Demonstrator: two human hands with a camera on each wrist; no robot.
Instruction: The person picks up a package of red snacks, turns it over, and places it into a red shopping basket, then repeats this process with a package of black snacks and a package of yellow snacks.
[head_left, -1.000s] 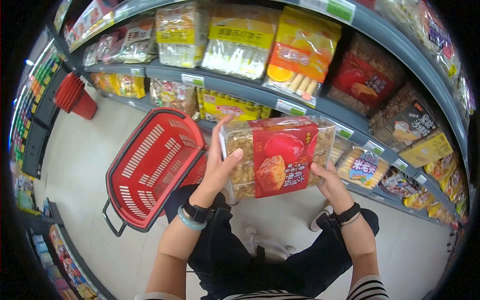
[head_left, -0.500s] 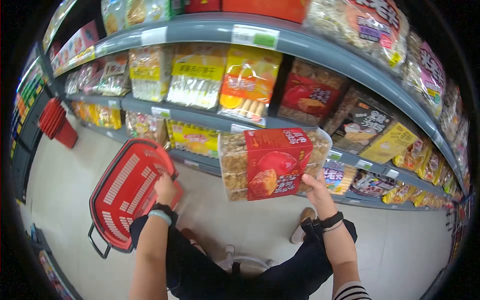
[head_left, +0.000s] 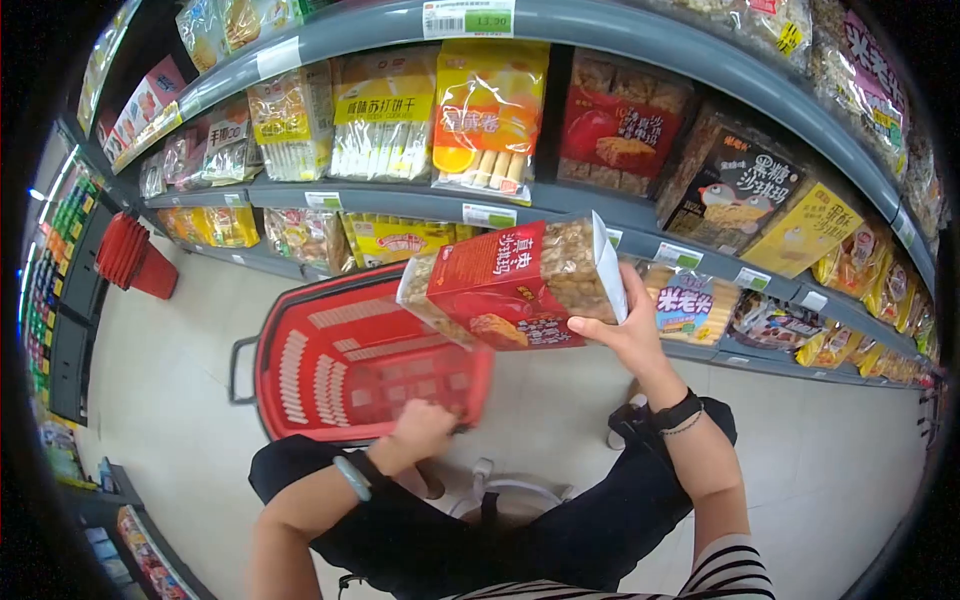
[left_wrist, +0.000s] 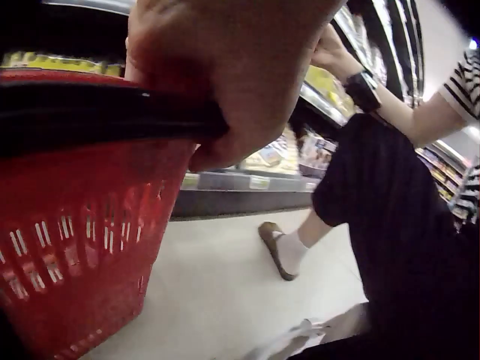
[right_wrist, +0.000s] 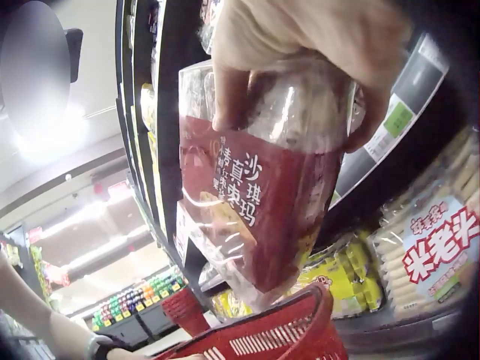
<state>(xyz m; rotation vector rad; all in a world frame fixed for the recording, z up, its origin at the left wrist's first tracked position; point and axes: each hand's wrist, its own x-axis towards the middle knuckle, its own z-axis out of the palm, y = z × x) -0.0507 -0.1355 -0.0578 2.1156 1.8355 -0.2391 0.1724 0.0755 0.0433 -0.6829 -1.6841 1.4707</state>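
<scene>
We hold the basket point(head_left: 300, 330) with our left hand point(head_left: 425, 432) and the picked-up snack pack point(head_left: 488, 287) above it with our right hand point(head_left: 632, 328), but it's not inside yet.

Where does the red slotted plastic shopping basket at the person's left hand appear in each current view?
Head: the red slotted plastic shopping basket is left of centre, around mid-height.
Left wrist: close up along the left side, cut off by the frame.
Right wrist: bottom edge, near centre, partly in frame.
Shared landmark: the person's left hand, gripping the basket: below and left of centre in head, top centre in left wrist, bottom left in right wrist.
</scene>
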